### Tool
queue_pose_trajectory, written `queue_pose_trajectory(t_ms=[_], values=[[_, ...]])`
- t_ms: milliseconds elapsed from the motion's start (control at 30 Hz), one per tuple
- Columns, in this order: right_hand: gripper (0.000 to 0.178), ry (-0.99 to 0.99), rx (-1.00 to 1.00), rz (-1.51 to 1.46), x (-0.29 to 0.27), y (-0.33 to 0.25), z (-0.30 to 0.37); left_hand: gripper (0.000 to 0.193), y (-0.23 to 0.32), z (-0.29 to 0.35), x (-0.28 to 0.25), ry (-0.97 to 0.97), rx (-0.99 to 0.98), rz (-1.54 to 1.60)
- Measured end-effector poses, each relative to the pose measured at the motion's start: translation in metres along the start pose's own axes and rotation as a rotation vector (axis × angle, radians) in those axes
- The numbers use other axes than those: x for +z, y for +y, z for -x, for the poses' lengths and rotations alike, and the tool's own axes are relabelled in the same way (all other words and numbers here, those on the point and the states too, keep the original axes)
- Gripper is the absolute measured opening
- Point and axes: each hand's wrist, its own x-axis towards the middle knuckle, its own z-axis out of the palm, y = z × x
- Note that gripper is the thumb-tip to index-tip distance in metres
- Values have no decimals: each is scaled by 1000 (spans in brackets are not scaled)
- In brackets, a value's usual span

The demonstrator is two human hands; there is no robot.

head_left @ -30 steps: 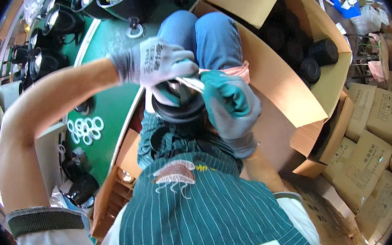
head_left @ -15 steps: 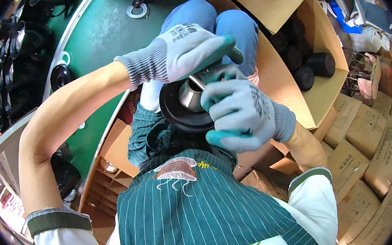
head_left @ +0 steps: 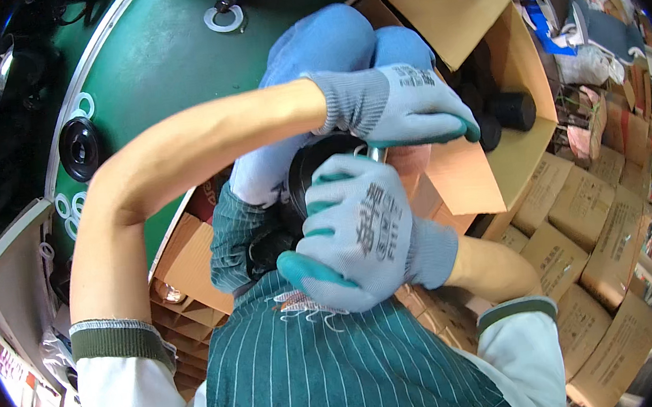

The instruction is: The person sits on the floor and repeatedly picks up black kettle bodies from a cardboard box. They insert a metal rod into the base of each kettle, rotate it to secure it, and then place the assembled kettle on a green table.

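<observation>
A black round part with a wide rim sits in my lap, largely covered by my hands. My right hand, in a grey glove with teal palm, is closed over its right side, fingers curled and thumb sticking out toward the apron. Just above it, my left hand, gloved alike, is bent over palm down, its fingers curled under and out of sight. A short piece of shiny metal shows between the two hands, beneath the left one. Whatever lies inside the left fingers is hidden.
A green table carries a white ring, a black disc and several smaller rings. An open carton at right holds black cylinders. Sealed cartons are stacked beyond; a divided box stands at lower left.
My left hand has moved right, off the top of the round part. My right hand has shifted left and down, now covering the metal cone that showed before.
</observation>
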Motion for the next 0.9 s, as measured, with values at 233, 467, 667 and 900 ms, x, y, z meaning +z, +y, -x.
queue_pose_trajectory(t_ms=[233,467,667,900], values=[[31,258,-75,-18,9,1,16,72,104,6,-25,-128,-979,-920],[35,724,-204,-145,14,10,70,62,138,-10,-22,-324,-1462,-425],[58,1101,248,-159,114,20,118,63,139,-30,13,-305,-1608,-598],[76,1012,287,-129,122,22,120,64,140,-14,49,-58,-1639,-887]])
